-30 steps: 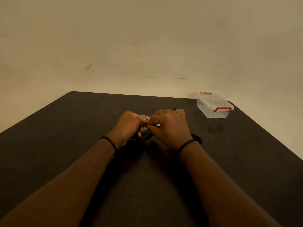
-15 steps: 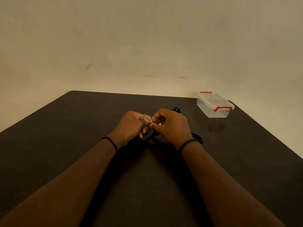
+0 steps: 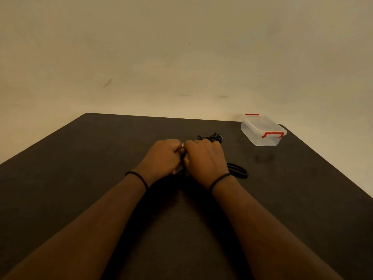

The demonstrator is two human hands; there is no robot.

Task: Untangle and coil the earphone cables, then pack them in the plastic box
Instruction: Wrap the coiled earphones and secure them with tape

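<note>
Two bare hands meet knuckle to knuckle at the middle of a dark table (image 3: 101, 158), both with fingers curled inward around a small bundle of earphone cable (image 3: 182, 153) that shows only as a pale glint and a few dark strands in the narrow gap between them. The left hand (image 3: 163, 158) closes its grip from the left side, fingers folded tight over the bundle; the right hand (image 3: 204, 158) closes its grip from the right, its back turned up toward the camera and its fingertips hidden, so exactly how the cable is pinched cannot be made out. Each wrist carries a thin black band. Just beyond the right hand's knuckles a loose black tangle of cable (image 3: 214, 137) lies on the table, and just beside the right wrist, toward the right, a neat black cable coil (image 3: 239, 171) rests flat on the surface. Well apart from the hands, at the far right corner of the table, stands a clear plastic box (image 3: 262, 131) with its lid on and a red latch at each end. Both forearms reach in from the near edge. A plain beige wall (image 3: 181, 57), lightly scuffed, rises behind the table.
</note>
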